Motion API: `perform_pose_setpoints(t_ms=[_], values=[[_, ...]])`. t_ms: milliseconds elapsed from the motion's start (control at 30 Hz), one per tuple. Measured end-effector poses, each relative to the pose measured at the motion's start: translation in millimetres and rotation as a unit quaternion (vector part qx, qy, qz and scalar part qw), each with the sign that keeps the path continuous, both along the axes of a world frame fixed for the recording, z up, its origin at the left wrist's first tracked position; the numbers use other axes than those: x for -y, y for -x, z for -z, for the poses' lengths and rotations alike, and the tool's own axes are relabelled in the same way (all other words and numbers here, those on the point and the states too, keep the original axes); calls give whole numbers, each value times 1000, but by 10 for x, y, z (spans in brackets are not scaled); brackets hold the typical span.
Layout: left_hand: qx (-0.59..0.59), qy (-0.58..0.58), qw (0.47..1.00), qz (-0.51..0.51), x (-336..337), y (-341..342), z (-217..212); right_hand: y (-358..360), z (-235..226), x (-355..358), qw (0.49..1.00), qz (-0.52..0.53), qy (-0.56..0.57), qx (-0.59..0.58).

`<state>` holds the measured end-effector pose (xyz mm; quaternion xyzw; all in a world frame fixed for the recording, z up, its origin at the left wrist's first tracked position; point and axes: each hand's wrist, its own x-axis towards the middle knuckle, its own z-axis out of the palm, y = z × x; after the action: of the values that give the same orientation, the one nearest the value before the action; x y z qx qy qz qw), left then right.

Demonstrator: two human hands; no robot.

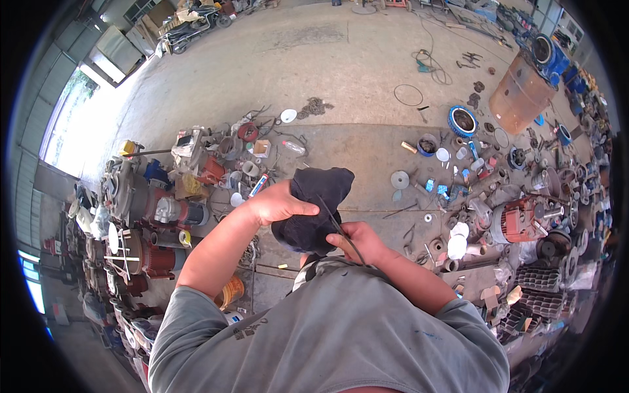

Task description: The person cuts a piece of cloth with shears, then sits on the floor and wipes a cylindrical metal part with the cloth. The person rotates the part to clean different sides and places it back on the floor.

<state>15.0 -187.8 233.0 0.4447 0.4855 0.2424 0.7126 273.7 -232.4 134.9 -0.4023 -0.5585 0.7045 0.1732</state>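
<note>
In front of my body I hold a dark, crumpled cloth [321,187]. My left hand [282,203] is closed on its left side, with the thumb lying across the front. My right hand [359,242] pinches a thin dark strip [340,229] at the cloth's lower right. The strip runs slantwise over the cloth; whether it is a separate rod or a cord cannot be made out. The fingers of both hands are partly hidden.
Red motors [157,259] and machine parts crowd the left. On the right lie another red motor [521,221], a blue-rimmed ring part [463,122] and loose tools. A rusty drum [521,95] stands farther back. An orange bucket [232,292] is by my left side.
</note>
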Motion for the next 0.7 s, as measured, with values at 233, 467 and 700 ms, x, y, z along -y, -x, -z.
perform_pose_setpoints(t_ms=[233,467,700], values=[[24,-89,996,3,275,166,199,-61,-169,30,1000,-4,-8,-11],[-181,-314,872,-329,996,-368,1077,-8,-156,58,997,19,-66,-26],[-10,62,992,-106,1223,-382,982,179,-241,12,994,6,-103,30]])
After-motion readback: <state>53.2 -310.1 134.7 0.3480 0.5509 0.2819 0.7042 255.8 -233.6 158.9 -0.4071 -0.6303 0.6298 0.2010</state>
